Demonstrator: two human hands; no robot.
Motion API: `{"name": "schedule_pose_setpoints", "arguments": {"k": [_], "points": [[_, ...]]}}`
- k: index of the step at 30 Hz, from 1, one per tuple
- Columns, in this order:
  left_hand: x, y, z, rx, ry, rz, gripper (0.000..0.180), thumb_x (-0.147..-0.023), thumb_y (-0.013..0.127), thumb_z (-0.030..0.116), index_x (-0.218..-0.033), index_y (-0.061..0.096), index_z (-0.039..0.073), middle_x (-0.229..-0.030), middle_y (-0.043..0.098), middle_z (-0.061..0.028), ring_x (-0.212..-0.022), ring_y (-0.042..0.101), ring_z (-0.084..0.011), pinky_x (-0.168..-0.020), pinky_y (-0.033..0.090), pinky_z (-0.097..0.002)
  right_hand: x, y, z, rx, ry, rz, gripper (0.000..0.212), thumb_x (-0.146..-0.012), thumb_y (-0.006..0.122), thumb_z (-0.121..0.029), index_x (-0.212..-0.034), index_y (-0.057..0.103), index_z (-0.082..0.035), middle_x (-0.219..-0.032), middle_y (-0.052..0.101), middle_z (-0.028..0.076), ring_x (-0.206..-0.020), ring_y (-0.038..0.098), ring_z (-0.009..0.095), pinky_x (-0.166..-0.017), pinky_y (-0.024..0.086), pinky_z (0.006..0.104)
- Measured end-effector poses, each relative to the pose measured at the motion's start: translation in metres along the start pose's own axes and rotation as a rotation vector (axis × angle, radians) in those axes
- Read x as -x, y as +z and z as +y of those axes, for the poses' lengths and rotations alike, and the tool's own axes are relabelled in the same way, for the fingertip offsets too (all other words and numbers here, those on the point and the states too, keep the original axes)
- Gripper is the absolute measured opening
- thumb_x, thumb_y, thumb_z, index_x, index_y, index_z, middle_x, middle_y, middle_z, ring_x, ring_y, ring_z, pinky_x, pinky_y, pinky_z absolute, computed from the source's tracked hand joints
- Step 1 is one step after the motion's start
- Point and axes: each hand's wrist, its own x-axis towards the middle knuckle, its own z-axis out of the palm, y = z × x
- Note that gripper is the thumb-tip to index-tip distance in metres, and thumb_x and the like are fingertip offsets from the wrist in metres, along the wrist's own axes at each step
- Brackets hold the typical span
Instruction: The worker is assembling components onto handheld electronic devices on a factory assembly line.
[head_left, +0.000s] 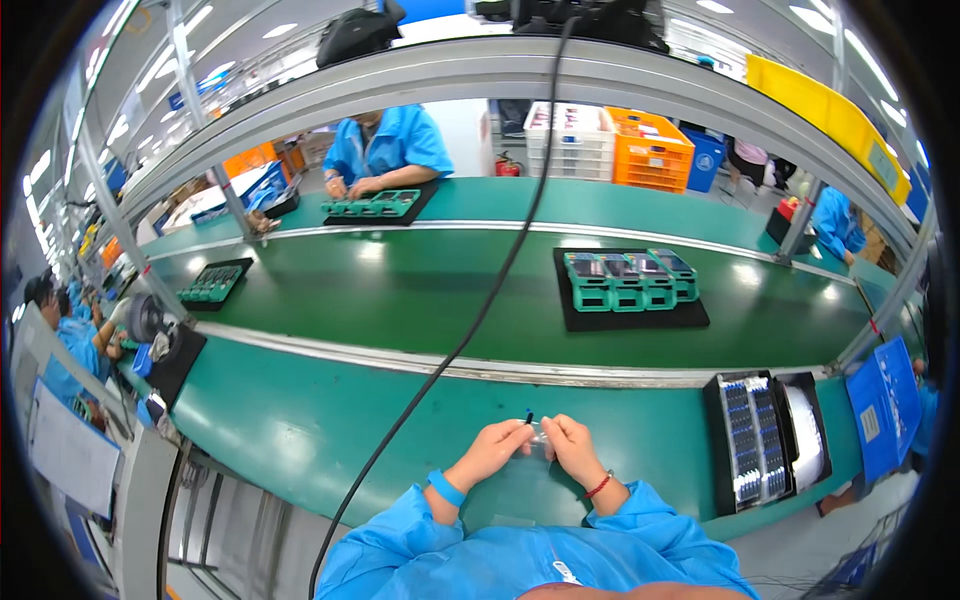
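My left hand (496,449) and my right hand (571,446) are close together over the near green bench, fingers pinched. A small black piece with a blue tip (530,417) sticks up at the left fingertips. Between the hands shows a bit of clear plastic (540,434), held by the right fingers. Whether the two are joined is too small to tell. A blue band is on my left wrist and a red bracelet on my right.
A black tray of dark parts in rows (752,440) stands at the right, beside a blue bin (884,408). On the conveyor (430,300) lie green fixtures (632,281) on a black mat. A black cable (480,315) hangs across the view. Opposite, a person handles green fixtures (372,204).
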Motion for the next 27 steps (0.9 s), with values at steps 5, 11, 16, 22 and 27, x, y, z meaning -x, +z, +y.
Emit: {"name": "schedule_pose_setpoints", "arguments": {"k": [5,11,16,22,27], "points": [[-0.004,-0.004,-0.007,-0.026,0.049,-0.047,0.025,-0.093,0.049,0.024,-0.085,0.061,0.003,-0.072,0.059,-0.0022,-0.070,0.054,-0.0104,-0.066,0.043,-0.0248,-0.001,0.002,0.003,-0.034,-0.025,0.004,0.021,-0.092,0.053,-0.018,-0.076,0.053,-0.004,-0.061,0.055,0.002,-0.050,0.049,0.007,-0.044,0.039,0.0202],[0.000,-0.003,-0.003,-0.034,0.094,-0.024,0.026,-0.092,0.050,0.025,-0.081,0.060,0.004,-0.070,0.058,-0.0014,-0.066,0.051,-0.0092,-0.059,0.041,-0.0245,-0.002,0.001,0.006,-0.076,-0.027,-0.066,0.016,-0.092,0.052,-0.017,-0.084,0.053,-0.003,-0.068,0.057,0.003,-0.057,0.052,0.008,-0.047,0.041,0.0198],[0.004,-0.007,-0.002,-0.038,0.069,-0.061,0.026,-0.092,0.050,0.026,-0.081,0.060,0.004,-0.070,0.058,-0.0013,-0.066,0.050,-0.0086,-0.058,0.039,-0.0246,-0.001,0.004,0.007,-0.078,-0.011,-0.048,0.016,-0.092,0.052,-0.017,-0.082,0.053,-0.004,-0.066,0.056,0.003,-0.056,0.051,0.008,-0.047,0.041,0.0204],[-0.001,-0.010,-0.003,-0.087,0.096,-0.065,0.026,-0.092,0.050,0.025,-0.081,0.059,0.004,-0.070,0.059,-0.0022,-0.066,0.051,-0.0096,-0.060,0.041,-0.0251,-0.004,0.006,0.007,-0.060,-0.016,-0.015,0.020,-0.091,0.055,-0.018,-0.078,0.053,-0.004,-0.061,0.055,0.001,-0.052,0.049,0.006,-0.046,0.039,0.0201],[-0.001,-0.014,-0.003,-0.045,0.056,-0.035,0.026,-0.092,0.049,0.025,-0.083,0.060,0.003,-0.070,0.059,-0.0028,-0.067,0.052,-0.0105,-0.061,0.042,-0.0254,-0.007,0.011,0.000,-0.004,0.030,-0.008,0.028,-0.090,0.058,-0.021,-0.067,0.052,-0.005,-0.055,0.053,0.001,-0.048,0.050,0.006,-0.043,0.039,0.0204]]}}
